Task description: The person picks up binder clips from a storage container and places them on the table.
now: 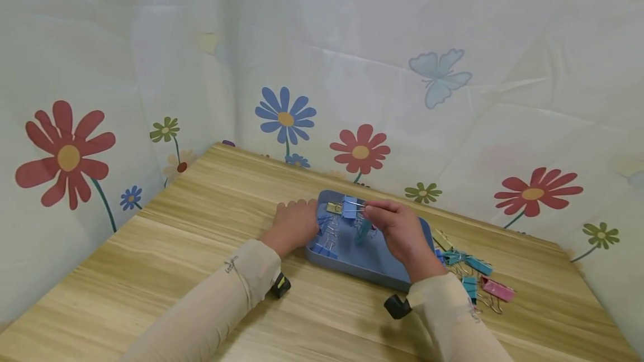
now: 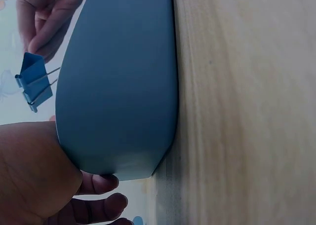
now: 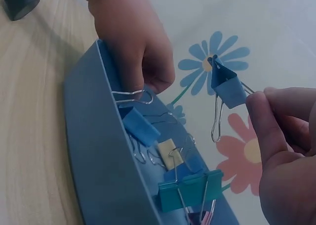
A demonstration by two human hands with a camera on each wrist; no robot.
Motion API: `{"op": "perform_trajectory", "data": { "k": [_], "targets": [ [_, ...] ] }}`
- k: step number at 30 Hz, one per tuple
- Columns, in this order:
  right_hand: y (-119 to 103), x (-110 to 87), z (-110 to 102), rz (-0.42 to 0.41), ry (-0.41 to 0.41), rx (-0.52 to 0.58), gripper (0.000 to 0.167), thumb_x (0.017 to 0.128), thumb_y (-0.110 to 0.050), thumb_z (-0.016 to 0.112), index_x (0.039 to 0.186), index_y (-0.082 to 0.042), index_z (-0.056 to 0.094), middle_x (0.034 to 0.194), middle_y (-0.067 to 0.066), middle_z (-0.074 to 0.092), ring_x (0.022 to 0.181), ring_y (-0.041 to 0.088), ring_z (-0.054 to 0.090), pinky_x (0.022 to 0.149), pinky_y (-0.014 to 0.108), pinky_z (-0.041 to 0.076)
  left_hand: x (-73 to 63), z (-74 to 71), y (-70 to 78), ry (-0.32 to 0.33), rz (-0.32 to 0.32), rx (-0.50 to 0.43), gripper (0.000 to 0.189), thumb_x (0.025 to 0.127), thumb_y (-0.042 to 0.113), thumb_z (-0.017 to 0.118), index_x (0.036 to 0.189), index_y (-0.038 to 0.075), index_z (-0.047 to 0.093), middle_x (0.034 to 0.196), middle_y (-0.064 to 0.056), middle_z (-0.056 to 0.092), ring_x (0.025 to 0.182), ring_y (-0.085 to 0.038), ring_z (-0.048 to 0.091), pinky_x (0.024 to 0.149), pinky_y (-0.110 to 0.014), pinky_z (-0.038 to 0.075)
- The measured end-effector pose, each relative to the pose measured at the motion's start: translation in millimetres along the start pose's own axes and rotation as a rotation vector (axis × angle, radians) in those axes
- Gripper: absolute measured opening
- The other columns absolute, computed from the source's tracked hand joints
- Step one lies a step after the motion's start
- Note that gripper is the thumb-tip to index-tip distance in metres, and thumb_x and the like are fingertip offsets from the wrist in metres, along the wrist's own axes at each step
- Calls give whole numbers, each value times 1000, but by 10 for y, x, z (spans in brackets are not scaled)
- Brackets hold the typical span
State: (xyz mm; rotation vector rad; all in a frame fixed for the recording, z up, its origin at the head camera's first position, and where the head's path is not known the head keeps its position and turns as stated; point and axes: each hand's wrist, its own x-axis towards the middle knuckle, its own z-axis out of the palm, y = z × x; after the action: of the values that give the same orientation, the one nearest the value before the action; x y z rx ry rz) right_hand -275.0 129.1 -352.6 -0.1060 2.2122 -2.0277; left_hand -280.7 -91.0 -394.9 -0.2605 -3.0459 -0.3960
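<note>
My right hand (image 1: 399, 233) pinches a blue binder clip (image 3: 231, 93) by one wire handle, with the other handle hanging down. That clip is up over the far side of a blue-grey tray (image 1: 352, 274). My left hand (image 1: 297, 222) grips the tray's left end; its thumb side reaches inside the wall while other fingers (image 2: 106, 207) show outside, below the end. Inside the tray lie blue binder clips (image 1: 324, 250) along the left, a yellow binder clip (image 1: 334, 208) at the back, and a teal binder clip (image 3: 192, 189) with its handles raised.
Right of the tray is a loose pile of binder clips, among them a pink one (image 1: 498, 289), a teal one (image 1: 478, 264) and a yellow one (image 1: 443, 240). The wooden table (image 1: 176, 222) meets a flower-printed curtain (image 1: 312, 27) at the back and left.
</note>
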Motion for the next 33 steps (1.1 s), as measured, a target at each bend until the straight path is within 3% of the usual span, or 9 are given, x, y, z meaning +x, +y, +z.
{"op": "perform_trajectory", "data": {
  "k": [13, 21, 27, 33],
  "targets": [
    [-116, -159, -114, -72, -27, 13, 39, 92, -15, 65, 124, 7, 59, 105, -6, 67, 100, 11, 67, 90, 20, 51, -11, -34, 41, -1, 3, 6, 43, 92, 32, 58, 125, 6, 54, 113, -14, 63, 103, -33, 59, 90, -51, 40],
    [-178, -395, -255, -107, -101, 24, 15, 92, -16, 64, 105, -12, 72, 107, -5, 67, 100, 8, 67, 91, 21, 51, -16, -44, 38, -28, -3, 0, 48, 92, 33, 59, 132, 7, 51, 118, -14, 62, 107, -33, 58, 94, -52, 39],
    [-229, -586, -400, -140, -158, -24, 20, 93, -15, 63, 110, -8, 70, 108, -4, 68, 102, 8, 65, 92, 20, 50, -16, -40, 29, -20, 1, 6, 44, 92, 33, 59, 126, 6, 54, 113, -14, 63, 104, -33, 59, 91, -52, 40],
    [-253, -799, -571, -101, -188, -84, 21, 95, -13, 60, 114, -8, 69, 110, -6, 68, 105, 9, 63, 91, 20, 50, -33, -67, 38, -25, 3, 13, 45, 92, 34, 59, 127, 6, 54, 114, -14, 63, 105, -34, 59, 91, -52, 41]
  ]
}}
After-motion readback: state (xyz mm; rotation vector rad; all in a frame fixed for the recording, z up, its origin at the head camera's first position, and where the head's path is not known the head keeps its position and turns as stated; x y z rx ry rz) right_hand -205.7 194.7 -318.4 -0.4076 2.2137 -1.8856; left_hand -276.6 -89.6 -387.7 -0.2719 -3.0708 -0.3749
